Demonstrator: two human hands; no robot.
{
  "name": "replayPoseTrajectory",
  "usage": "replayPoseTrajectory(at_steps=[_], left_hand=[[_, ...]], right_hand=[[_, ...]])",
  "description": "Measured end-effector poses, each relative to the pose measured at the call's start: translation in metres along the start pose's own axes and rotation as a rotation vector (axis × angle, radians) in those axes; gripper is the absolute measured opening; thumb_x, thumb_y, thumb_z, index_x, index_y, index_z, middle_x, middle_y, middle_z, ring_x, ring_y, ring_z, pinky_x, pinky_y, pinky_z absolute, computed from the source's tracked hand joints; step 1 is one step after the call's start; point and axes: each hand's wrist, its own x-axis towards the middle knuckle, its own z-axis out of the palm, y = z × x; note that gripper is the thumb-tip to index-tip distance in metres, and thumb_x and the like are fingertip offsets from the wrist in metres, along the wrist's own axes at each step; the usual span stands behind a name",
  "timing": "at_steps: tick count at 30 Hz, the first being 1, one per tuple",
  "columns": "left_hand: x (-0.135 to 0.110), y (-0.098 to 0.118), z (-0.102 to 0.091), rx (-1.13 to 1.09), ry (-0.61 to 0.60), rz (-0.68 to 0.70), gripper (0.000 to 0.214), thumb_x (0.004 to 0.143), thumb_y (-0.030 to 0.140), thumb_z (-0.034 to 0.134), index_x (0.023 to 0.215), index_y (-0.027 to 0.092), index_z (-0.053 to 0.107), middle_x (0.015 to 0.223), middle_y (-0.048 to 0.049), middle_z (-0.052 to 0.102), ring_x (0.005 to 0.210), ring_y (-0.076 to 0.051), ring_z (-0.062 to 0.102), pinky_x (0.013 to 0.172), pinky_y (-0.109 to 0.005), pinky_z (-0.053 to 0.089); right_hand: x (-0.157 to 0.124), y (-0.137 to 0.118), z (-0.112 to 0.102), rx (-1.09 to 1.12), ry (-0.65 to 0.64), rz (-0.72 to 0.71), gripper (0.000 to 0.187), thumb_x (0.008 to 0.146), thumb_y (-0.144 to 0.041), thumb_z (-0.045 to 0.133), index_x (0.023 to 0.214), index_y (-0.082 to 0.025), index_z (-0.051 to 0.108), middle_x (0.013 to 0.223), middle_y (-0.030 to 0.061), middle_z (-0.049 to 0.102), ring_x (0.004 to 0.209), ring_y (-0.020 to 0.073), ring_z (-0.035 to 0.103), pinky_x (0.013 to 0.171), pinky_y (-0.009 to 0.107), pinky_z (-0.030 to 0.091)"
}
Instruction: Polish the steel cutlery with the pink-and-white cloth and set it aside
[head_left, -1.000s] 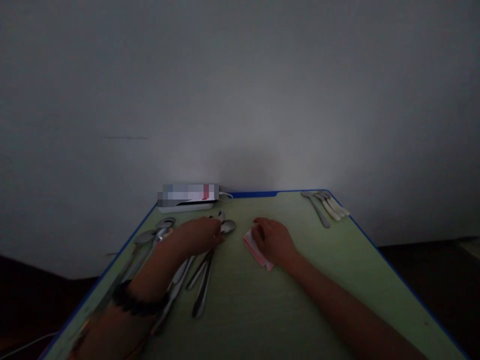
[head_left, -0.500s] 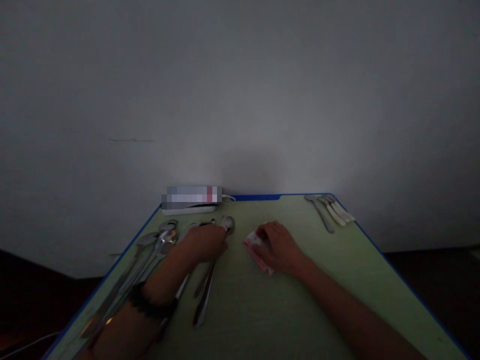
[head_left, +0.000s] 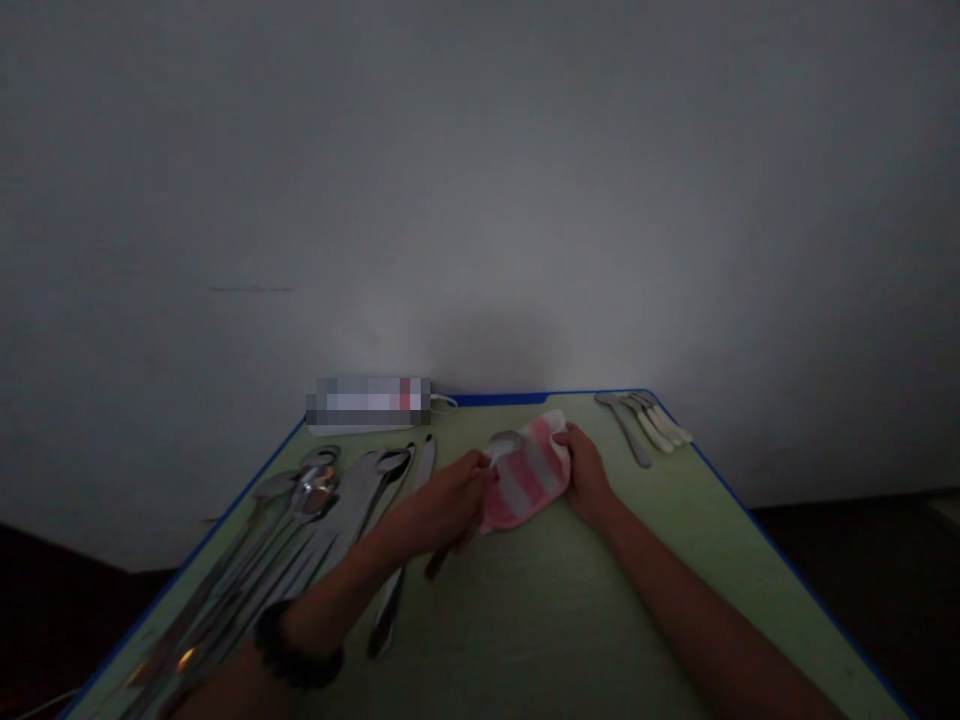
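My left hand (head_left: 448, 503), a black beaded band on its wrist, is closed around a metal spoon (head_left: 505, 440). The spoon's bowl points away to the right, and its handle end shows below the fist. Against the bowl lies a pink-and-white striped cloth (head_left: 534, 476), spread open above the table. My right hand (head_left: 586, 474) pinches the cloth's right edge. Left of my left hand, several metal utensils (head_left: 311, 490) lie side by side, among them large serving spoons. A table knife (head_left: 426, 462) is nearest to that hand, partly hidden by it.
The pale green table (head_left: 570, 620) has a blue edge and stands against a grey wall. At its back left is a white box-like object (head_left: 360, 428) with a cable, partly blurred out. Several forks (head_left: 651, 418), some with white handles, and another metal piece lie at the back right.
My left hand has lifted the spoon from the row and carried it right, to the cloth. The cloth, bunched under my right hand before, is now raised and spread open.
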Motion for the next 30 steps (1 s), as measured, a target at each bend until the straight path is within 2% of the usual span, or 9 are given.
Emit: replayPoseTrajectory(at_steps=[4, 7, 9, 13, 16, 19, 21, 26, 30], left_hand=[[0.001, -0.013, 0.024, -0.395, -0.045, -0.020, 0.019, 0.085, 0.029, 0.033, 0.101, 0.020, 0.039, 0.059, 0.0062, 0.050, 0.044, -0.010, 0.053, 0.036, -0.016, 0.036], [-0.002, -0.021, 0.038, -0.496, 0.013, -0.027, 0.021, 0.085, 0.037, 0.037, 0.095, 0.019, 0.039, 0.082, -0.0021, 0.058, 0.058, -0.013, 0.061, 0.036, -0.016, 0.039], [-0.003, -0.023, 0.044, -0.503, 0.097, -0.020, 0.024, 0.085, 0.042, 0.037, 0.096, 0.020, 0.040, 0.077, 0.0006, 0.057, 0.046, -0.009, 0.055, 0.032, -0.015, 0.033], [-0.002, -0.025, 0.044, -0.549, 0.236, -0.044, 0.028, 0.084, 0.039, 0.039, 0.105, 0.022, 0.047, 0.059, 0.0082, 0.041, 0.037, -0.004, 0.031, 0.033, -0.013, 0.021], [-0.001, -0.028, 0.042, -0.594, 0.233, -0.067, 0.029, 0.083, 0.034, 0.042, 0.106, 0.020, 0.052, 0.065, 0.0052, 0.045, 0.047, -0.005, 0.037, 0.040, -0.013, 0.027], [-0.002, -0.030, 0.041, -0.562, 0.231, -0.023, 0.032, 0.081, 0.035, 0.048, 0.109, 0.019, 0.052, 0.072, 0.0031, 0.050, 0.055, -0.007, 0.043, 0.047, -0.015, 0.035], [-0.003, -0.030, 0.041, -0.529, 0.220, -0.024, 0.035, 0.080, 0.039, 0.049, 0.109, 0.020, 0.050, 0.072, 0.0033, 0.051, 0.053, -0.007, 0.043, 0.043, -0.016, 0.033], [-0.002, -0.027, 0.041, -0.393, 0.159, -0.045, 0.030, 0.083, 0.046, 0.042, 0.077, 0.018, 0.050, 0.056, 0.0066, 0.043, 0.041, -0.006, 0.034, 0.037, -0.017, 0.024], [-0.002, -0.027, 0.041, -0.354, 0.203, -0.031, 0.027, 0.083, 0.045, 0.043, 0.084, 0.019, 0.050, 0.057, 0.0074, 0.042, 0.044, -0.008, 0.036, 0.042, -0.018, 0.031]], right_hand=[[0.008, -0.002, -0.005, 0.365, -0.100, 0.156, 0.009, 0.071, -0.023, 0.052, 0.079, -0.020, 0.056, 0.071, -0.0020, 0.064, 0.063, 0.0143, 0.058, 0.065, 0.029, 0.047], [0.011, 0.000, -0.004, 0.600, -0.146, 0.241, 0.008, 0.076, -0.024, 0.053, 0.083, -0.021, 0.057, 0.079, -0.0018, 0.067, 0.073, 0.0146, 0.062, 0.075, 0.031, 0.048], [0.010, 0.002, -0.002, 0.641, -0.138, 0.253, 0.009, 0.078, -0.026, 0.053, 0.085, -0.022, 0.057, 0.082, -0.0017, 0.068, 0.079, 0.0148, 0.062, 0.080, 0.032, 0.048], [0.005, 0.002, 0.002, 0.610, -0.222, 0.314, 0.016, 0.081, -0.030, 0.050, 0.090, -0.021, 0.058, 0.088, 0.0008, 0.069, 0.084, 0.0172, 0.063, 0.084, 0.036, 0.048], [0.004, 0.000, 0.004, 0.552, -0.282, 0.314, 0.018, 0.081, -0.030, 0.047, 0.090, -0.021, 0.060, 0.089, 0.0024, 0.069, 0.087, 0.0190, 0.062, 0.086, 0.038, 0.046], [0.007, -0.003, 0.005, 0.553, -0.233, 0.270, 0.017, 0.081, -0.027, 0.046, 0.087, -0.021, 0.060, 0.089, 0.0020, 0.069, 0.090, 0.0186, 0.062, 0.089, 0.038, 0.045], [0.010, -0.005, 0.003, 0.600, -0.198, 0.267, 0.017, 0.080, -0.026, 0.045, 0.088, -0.020, 0.060, 0.090, 0.0024, 0.069, 0.092, 0.0180, 0.061, 0.091, 0.037, 0.044], [0.009, -0.012, -0.001, 0.663, -0.229, 0.258, 0.028, 0.078, -0.042, 0.048, 0.093, -0.020, 0.060, 0.095, 0.0020, 0.068, 0.096, 0.0196, 0.059, 0.091, 0.040, 0.044], [0.001, -0.013, -0.009, 0.285, -0.183, 0.169, 0.023, 0.074, -0.044, 0.051, 0.078, -0.023, 0.059, 0.083, 0.0008, 0.068, 0.091, 0.0199, 0.060, 0.086, 0.039, 0.046]])
